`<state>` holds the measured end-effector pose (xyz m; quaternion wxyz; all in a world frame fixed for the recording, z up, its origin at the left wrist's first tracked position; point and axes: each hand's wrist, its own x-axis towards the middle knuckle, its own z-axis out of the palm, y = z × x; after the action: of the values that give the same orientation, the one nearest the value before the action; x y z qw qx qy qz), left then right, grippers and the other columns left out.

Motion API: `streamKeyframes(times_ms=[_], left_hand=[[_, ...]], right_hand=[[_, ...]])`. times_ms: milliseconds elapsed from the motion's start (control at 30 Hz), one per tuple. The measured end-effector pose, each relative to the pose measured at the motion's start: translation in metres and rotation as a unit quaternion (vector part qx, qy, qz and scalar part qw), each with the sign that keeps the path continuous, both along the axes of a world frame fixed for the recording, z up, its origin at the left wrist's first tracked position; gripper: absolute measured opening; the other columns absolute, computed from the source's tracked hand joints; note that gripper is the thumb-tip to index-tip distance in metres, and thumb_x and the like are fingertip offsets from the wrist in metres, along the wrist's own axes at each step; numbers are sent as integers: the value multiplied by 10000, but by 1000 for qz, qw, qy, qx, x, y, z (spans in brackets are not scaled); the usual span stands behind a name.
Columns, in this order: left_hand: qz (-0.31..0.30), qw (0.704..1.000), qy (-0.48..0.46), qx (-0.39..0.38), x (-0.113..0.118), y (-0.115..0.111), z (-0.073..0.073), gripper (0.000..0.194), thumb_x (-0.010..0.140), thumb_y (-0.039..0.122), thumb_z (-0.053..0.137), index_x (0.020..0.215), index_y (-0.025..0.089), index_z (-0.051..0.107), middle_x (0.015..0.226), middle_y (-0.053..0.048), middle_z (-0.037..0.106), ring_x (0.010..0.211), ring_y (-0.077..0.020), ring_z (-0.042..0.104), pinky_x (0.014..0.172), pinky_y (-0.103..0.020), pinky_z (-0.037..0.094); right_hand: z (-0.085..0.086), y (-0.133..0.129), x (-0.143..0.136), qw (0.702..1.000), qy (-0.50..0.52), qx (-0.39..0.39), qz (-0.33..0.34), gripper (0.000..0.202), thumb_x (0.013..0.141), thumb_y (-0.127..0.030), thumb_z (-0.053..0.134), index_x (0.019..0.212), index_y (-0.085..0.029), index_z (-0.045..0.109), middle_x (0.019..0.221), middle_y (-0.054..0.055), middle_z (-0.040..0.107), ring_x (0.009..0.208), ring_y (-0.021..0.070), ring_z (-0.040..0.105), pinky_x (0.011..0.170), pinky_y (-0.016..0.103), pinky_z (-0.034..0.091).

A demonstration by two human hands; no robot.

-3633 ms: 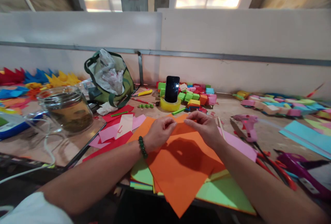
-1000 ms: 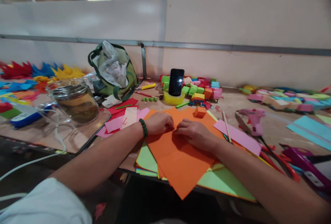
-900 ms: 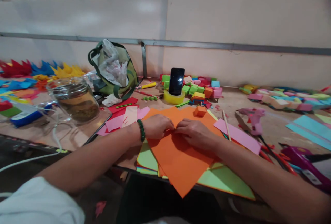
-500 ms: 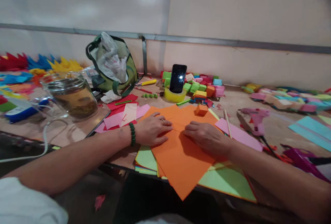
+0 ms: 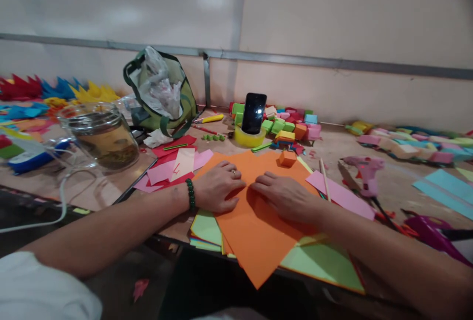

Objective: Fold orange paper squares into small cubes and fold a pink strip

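A sheet of orange paper [image 5: 254, 241] lies with one corner pointing toward me, hanging past the table edge. My left hand [image 5: 218, 187] rests flat on its left side, fingers stretched out, a green bead bracelet at the wrist. On the right, my right hand [image 5: 283, 195] lies on the same sheet with its fingertips pressed down near the middle, close to the left fingers. A small orange paper box [image 5: 287, 158] sits just beyond my right hand. Under the orange sheet is a stack of light green paper [image 5: 325, 263].
A phone [image 5: 254, 113] leans in a yellow tape roll [image 5: 249, 137] before colorful paper boxes [image 5: 283, 125]. At right lie a pink glue gun [image 5: 367, 172] and a wooden stick [image 5: 325, 179]. At left stand a glass jar [image 5: 107, 137] and a green bag [image 5: 185, 93].
My right hand has slid left over the orange sheet, nearer my left hand, and its fingers lie flatter. The left hand stays nearly in place.
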<state>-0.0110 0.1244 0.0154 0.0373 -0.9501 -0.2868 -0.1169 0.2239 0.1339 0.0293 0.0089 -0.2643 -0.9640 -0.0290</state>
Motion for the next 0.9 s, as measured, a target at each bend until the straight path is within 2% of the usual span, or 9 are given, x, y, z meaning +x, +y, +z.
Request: streamKeyframes(times_ms=[100, 167, 400, 533, 600, 700, 767, 900], left_hand=[[-12, 1000, 0, 28, 3, -1, 0, 200, 790, 274, 529, 900, 146, 637, 901, -97, 633, 943, -257, 508, 885, -402, 381], [-21, 999, -2, 34, 3, -2, 0, 198, 808, 284, 514, 876, 146, 638, 873, -98, 636, 912, -251, 504, 845, -390, 390], [-41, 998, -27, 39, -1, 0, -2, 115, 782, 241, 515, 760, 174, 606, 736, -81, 647, 815, -234, 506, 758, -392, 370], [-62, 996, -38, 52, -3, -3, -2, 81, 737, 206, 519, 785, 181, 580, 721, -81, 645, 813, -238, 496, 789, -399, 362], [-68, 996, -28, 58, -2, -4, -1, 133, 709, 219, 533, 830, 177, 570, 700, -80, 630, 805, -247, 486, 800, -409, 360], [-70, 996, -15, 61, 2, -6, 1, 255, 689, 249, 544, 926, 158, 560, 682, -79, 614, 779, -254, 469, 798, -418, 361], [-65, 996, -16, 57, 6, -6, 1, 294, 694, 266, 543, 962, 147, 563, 696, -84, 618, 777, -256, 468, 803, -421, 360], [-47, 997, -33, 50, 8, -6, -3, 267, 712, 341, 551, 882, 141, 603, 732, -108, 627, 820, -266, 486, 819, -425, 359]], right_hand=[[-1, 9, -12, 997, 2, 3, 76, 198, 854, -69, 477, 988, -137, 608, 928, 81, 606, 856, 201, 524, 686, 299, 460], [-3, 11, -11, 995, -9, 12, 102, 175, 893, -98, 452, 957, -125, 613, 904, 90, 607, 835, 203, 520, 699, 311, 474], [-1, 2, 26, 992, 3, 9, 128, 295, 932, -99, 342, 1087, -103, 594, 947, 135, 633, 889, 213, 567, 741, 334, 519], [1, -4, 52, 991, 31, 15, 130, 310, 928, -109, 333, 1117, -110, 578, 954, 139, 640, 882, 215, 573, 733, 335, 520], [1, -6, 56, 992, 24, 14, 126, 298, 919, -103, 341, 1097, -110, 579, 943, 135, 637, 852, 214, 561, 719, 337, 511], [2, -4, 42, 995, -15, 18, 97, 260, 894, -82, 378, 1026, -127, 598, 854, 107, 616, 777, 207, 529, 650, 327, 478], [3, -1, 22, 997, -34, 24, 69, 255, 869, -68, 422, 1053, -125, 588, 881, 103, 607, 785, 202, 517, 640, 316, 459], [4, 5, -4, 995, -50, 19, 89, 185, 869, -67, 446, 935, -134, 606, 876, 92, 602, 777, 194, 499, 627, 297, 432]])
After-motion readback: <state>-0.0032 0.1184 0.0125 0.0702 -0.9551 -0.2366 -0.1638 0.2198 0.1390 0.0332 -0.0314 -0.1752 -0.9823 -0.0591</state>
